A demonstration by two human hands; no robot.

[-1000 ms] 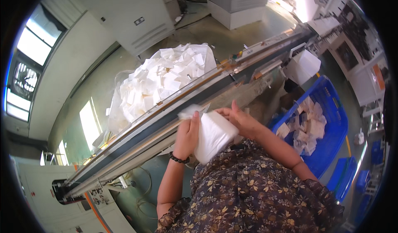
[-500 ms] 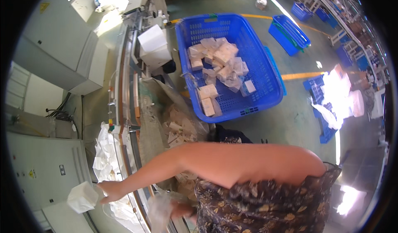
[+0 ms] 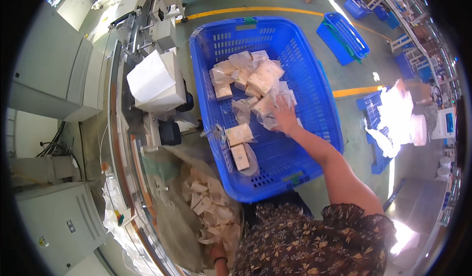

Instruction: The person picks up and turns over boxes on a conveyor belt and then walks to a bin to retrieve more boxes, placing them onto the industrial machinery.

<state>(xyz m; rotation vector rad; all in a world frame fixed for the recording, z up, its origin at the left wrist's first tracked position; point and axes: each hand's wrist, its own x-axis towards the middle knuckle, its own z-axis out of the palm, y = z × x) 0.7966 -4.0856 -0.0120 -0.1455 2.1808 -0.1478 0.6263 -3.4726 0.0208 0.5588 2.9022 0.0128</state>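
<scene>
My right hand (image 3: 285, 113) reaches into a large blue plastic basket (image 3: 268, 190). Its fingers are spread over a clear plastic-wrapped pack (image 3: 265, 106) in the pile, and no firm grip shows. Several pale, box-shaped packs in loose clear film lie around it. Two more wrapped packs (image 3: 239, 135) rest near the basket's left wall. My left hand (image 3: 217, 250), with a dark band at the wrist, is low in the picture at the edge of a large translucent sack (image 3: 172, 217). Crumpled film and small packs (image 3: 204, 202) fill the sack, and they hide my left fingers.
A machine rail (image 3: 118, 128) runs along the left, with a white box-like unit (image 3: 152, 79) beside the basket. White film (image 3: 115, 212) is heaped behind the rail. Grey cabinets (image 3: 54, 227) stand farther left. A smaller blue basket (image 3: 341, 39) and a blue pallet (image 3: 381, 163) are to the right.
My right arm has swung from the far left, by a white block-shaped pack, to the basket. That white pack has left the view. My left hand has moved to the sack, and the view has shifted.
</scene>
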